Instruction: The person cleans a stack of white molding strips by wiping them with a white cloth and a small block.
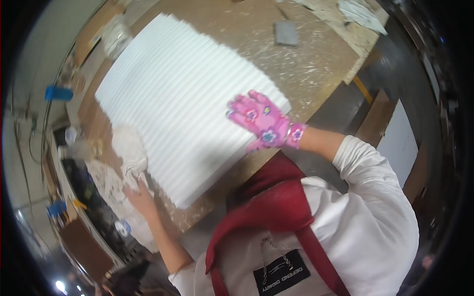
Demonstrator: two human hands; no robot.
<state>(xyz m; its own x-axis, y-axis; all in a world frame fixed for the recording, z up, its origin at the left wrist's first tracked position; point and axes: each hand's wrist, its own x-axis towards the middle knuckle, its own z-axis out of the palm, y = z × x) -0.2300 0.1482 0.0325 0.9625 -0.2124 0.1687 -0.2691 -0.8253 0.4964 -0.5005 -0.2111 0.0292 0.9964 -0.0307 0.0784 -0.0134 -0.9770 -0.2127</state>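
A wide row of long white strips (182,98), lying side by side with a ridged surface, covers much of the brown worktable. My right hand (261,118), in a pink flowered glove, lies flat on the right end of the strips with its fingers stretched out. At the left end of the row, my bare left hand (140,197) grips the gathered end of a crumpled white cloth (130,148). The cloth's other end lies against the strips' left edge. My left fingertips are partly hidden in its folds.
The worktable (316,69) is speckled with white marks. A small grey block (286,33) lies at its far side. Crumpled whitish sheeting (111,197) is beside my left hand, and a plastic bag (116,37) sits at the far left. A white panel (399,143) stands at the right.
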